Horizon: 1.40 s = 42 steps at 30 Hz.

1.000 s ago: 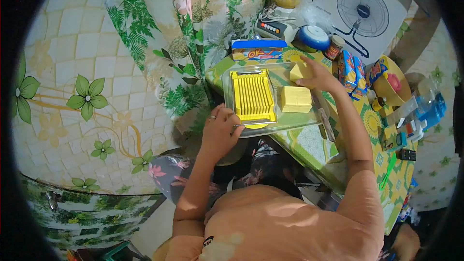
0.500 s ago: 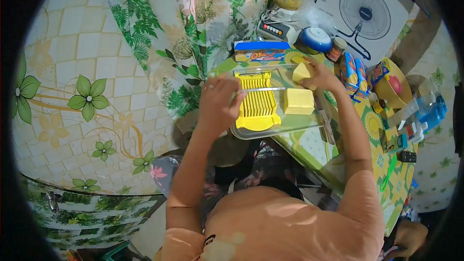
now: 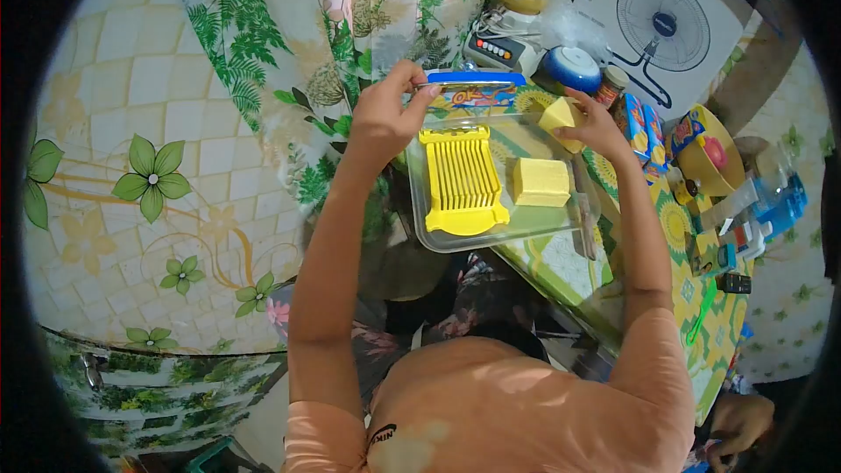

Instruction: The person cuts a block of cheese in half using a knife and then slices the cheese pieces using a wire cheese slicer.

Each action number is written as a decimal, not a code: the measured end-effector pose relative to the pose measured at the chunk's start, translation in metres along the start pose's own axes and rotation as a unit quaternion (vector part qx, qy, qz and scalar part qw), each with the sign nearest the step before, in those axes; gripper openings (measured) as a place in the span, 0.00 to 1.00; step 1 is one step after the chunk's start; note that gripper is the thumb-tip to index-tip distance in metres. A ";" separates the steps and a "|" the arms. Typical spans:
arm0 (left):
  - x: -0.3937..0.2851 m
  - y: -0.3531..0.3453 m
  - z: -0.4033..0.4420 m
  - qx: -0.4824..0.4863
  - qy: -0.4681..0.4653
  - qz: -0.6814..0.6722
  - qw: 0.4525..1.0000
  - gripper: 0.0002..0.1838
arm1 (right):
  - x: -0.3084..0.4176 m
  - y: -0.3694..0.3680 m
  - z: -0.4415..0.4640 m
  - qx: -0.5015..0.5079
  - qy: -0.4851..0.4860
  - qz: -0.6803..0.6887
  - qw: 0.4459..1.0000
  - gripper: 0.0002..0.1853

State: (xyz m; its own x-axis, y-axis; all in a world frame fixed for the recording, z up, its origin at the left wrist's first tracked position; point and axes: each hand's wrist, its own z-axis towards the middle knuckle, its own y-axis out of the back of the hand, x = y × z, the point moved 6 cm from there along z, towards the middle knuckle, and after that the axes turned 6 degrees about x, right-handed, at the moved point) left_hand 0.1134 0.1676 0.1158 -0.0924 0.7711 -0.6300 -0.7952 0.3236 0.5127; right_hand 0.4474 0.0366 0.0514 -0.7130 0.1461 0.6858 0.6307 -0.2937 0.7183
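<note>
My left hand is closed on a knife, raised at the tray's far left corner; its thin blade shows edge-on against a blue-edged box. My right hand pinches a yellow piece of cheese over the tray's far right side. A yellow slicer with parallel slots lies in the clear plastic tray. Beside it, to the right, sits a larger yellow block of cheese, touched by neither hand.
Behind the tray stand a blender, a blue bowl and a small jar. To the right are blue packets, a yellow basin and bottles. A floral curtain hangs at the back left.
My left hand has moved up and away from the slicer with the knife, toward the far box. My right hand stays near the same spot, with the cheese piece slightly shifted.
</note>
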 end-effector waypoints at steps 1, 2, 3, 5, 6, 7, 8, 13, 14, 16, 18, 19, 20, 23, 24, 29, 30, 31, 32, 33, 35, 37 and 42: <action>0.002 0.000 0.000 0.003 0.000 -0.002 1.000 0.12 | -0.004 0.001 -0.001 0.013 -0.019 0.014 1.000 0.49; 0.004 -0.001 -0.001 0.007 -0.001 -0.004 1.000 0.12 | -0.005 0.005 -0.001 0.009 -0.021 0.037 0.999 0.49; 0.006 -0.002 -0.001 0.007 0.001 -0.005 1.000 0.13 | -0.005 0.009 -0.003 0.004 -0.025 0.061 0.998 0.49; 0.007 -0.003 -0.002 0.006 0.003 -0.007 1.000 0.13 | -0.010 0.016 -0.006 -0.004 -0.017 0.085 0.996 0.49; 0.007 -0.003 -0.002 0.006 0.005 -0.004 1.000 0.13 | -0.011 0.020 -0.006 -0.007 -0.005 0.085 0.996 0.49; 0.006 -0.003 -0.003 0.006 0.007 -0.001 1.000 0.13 | -0.011 0.022 -0.006 -0.010 0.008 0.085 0.996 0.50; 0.004 -0.002 -0.003 0.006 0.010 0.003 1.000 0.13 | -0.013 0.022 -0.006 0.004 0.001 0.087 0.996 0.50; 0.005 -0.003 -0.003 0.008 0.012 0.003 1.000 0.12 | -0.002 0.017 -0.017 0.050 -0.050 0.085 0.994 0.50; 0.006 -0.003 -0.002 0.003 -0.001 0.003 1.000 0.11 | -0.006 0.015 -0.016 0.057 -0.060 0.088 0.993 0.50; 0.004 -0.003 -0.003 0.007 0.001 -0.003 1.000 0.11 | -0.012 0.009 -0.012 0.072 -0.077 0.094 0.990 0.52; 0.003 -0.002 -0.003 0.008 -0.001 -0.006 1.000 0.11 | -0.011 0.012 -0.014 0.067 -0.106 0.123 0.984 0.51; 0.004 -0.002 -0.003 0.007 -0.003 -0.006 1.000 0.11 | -0.010 0.013 -0.015 0.065 -0.120 0.138 0.981 0.51; 0.004 -0.002 -0.003 0.006 -0.006 -0.006 1.000 0.11 | -0.018 0.012 -0.012 0.065 -0.123 0.158 0.978 0.50; 0.004 -0.002 -0.003 0.009 0.011 -0.006 1.000 0.11 | -0.036 0.013 -0.007 0.052 -0.124 0.193 0.972 0.48; 0.004 -0.002 -0.002 0.009 0.017 -0.007 1.000 0.12 | -0.025 0.015 -0.010 0.041 -0.118 0.187 0.974 0.47; 0.011 -0.001 0.009 0.008 0.035 0.000 0.999 0.13 | 0.042 0.008 -0.022 0.033 -0.012 0.161 0.986 0.47; 0.014 -0.002 0.012 0.009 0.041 0.003 0.999 0.13 | 0.062 0.003 -0.028 0.057 0.003 0.156 0.986 0.47; 0.017 -0.002 0.016 0.009 0.047 0.005 0.999 0.13 | 0.079 -0.002 -0.032 0.081 0.018 0.151 0.985 0.46; 0.020 -0.002 0.018 0.010 0.052 0.007 0.999 0.13 | 0.090 -0.010 -0.035 0.117 0.008 0.140 0.983 0.46; 0.020 -0.001 0.020 0.012 0.053 0.010 0.998 0.13 | 0.100 -0.020 -0.037 0.139 0.013 0.128 0.982 0.45; 0.017 0.000 0.022 0.016 0.054 0.016 0.998 0.13 | 0.118 -0.041 -0.038 0.183 0.024 0.104 0.977 0.44; 0.015 0.000 0.022 0.012 0.059 0.025 0.998 0.13 | 0.126 -0.060 -0.032 0.177 0.032 0.022 0.984 0.44; 0.020 -0.002 0.021 0.017 0.082 0.011 0.996 0.12 | 0.142 -0.091 -0.018 0.136 0.065 -0.098 0.984 0.45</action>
State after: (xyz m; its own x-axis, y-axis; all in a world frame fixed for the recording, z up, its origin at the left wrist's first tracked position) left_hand 0.1257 0.1935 0.1147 -0.2089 0.6784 -0.7043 -0.7716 0.3282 0.5450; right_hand 0.2835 0.0672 0.0817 -0.8510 0.0473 0.5231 0.5235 -0.0054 0.8520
